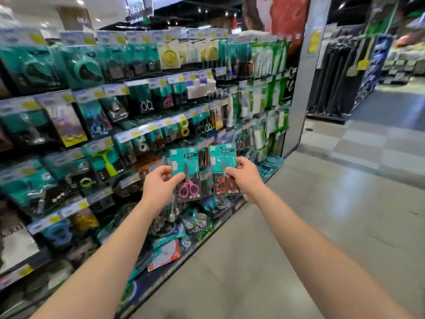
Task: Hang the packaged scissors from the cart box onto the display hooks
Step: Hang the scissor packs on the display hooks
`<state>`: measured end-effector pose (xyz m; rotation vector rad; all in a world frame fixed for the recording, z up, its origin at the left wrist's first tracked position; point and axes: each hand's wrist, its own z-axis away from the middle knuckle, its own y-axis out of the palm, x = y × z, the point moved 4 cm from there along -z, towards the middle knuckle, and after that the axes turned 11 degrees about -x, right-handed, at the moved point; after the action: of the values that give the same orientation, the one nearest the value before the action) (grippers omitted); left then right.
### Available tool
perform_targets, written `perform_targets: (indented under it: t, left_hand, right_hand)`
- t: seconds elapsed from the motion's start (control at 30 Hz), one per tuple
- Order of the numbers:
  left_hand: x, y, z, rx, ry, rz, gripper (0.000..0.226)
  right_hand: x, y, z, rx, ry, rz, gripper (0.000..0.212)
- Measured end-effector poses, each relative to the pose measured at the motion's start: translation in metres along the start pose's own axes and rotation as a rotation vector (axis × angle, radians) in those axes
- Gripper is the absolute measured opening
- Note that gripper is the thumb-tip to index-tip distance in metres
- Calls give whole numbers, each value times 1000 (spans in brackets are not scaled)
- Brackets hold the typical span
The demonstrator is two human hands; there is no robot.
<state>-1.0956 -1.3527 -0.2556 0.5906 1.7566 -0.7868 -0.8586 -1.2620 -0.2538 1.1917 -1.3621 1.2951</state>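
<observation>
My left hand (159,184) pinches a teal card pack of pink-handled scissors (186,174) by its left edge. My right hand (245,177) grips a second teal pack with red-handled scissors (223,172) from its right side. Both packs stand upright side by side, held out in front of the display wall (128,125) at about its lower rows. Neither pack touches a hook as far as I can tell. The cart box is out of view.
The display wall runs along my left, crowded with hanging packs and yellow price tags. A grey pillar (299,88) ends the wall at the right. Bare grey floor (299,226) spreads to the right, with dark racks (335,77) farther back.
</observation>
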Motion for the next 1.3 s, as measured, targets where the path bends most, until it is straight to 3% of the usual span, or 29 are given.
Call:
perform_targets:
  t: [0.3,0.63,0.87,1.07,1.3]
  left_hand:
    - [-17,59,-70,-131,-57,1,19]
    - [-2,50,-224,-248,-18,-51,20]
    - [-2,56,-341,-275,55,-86,16]
    - [6,69,-406,-271,34,-109,13]
    - [10,84,-440,-305,55,-193,17]
  right_hand:
    - [13,11,-127,116,-79,22,10]
    - [32,123,-262,231,-96,7,14]
    - [64,198,-380,237,-126,10,33]
    - [71,248,-452,332,-117,-27,15]
    - [72,291,-523,499,-124,-59,15]
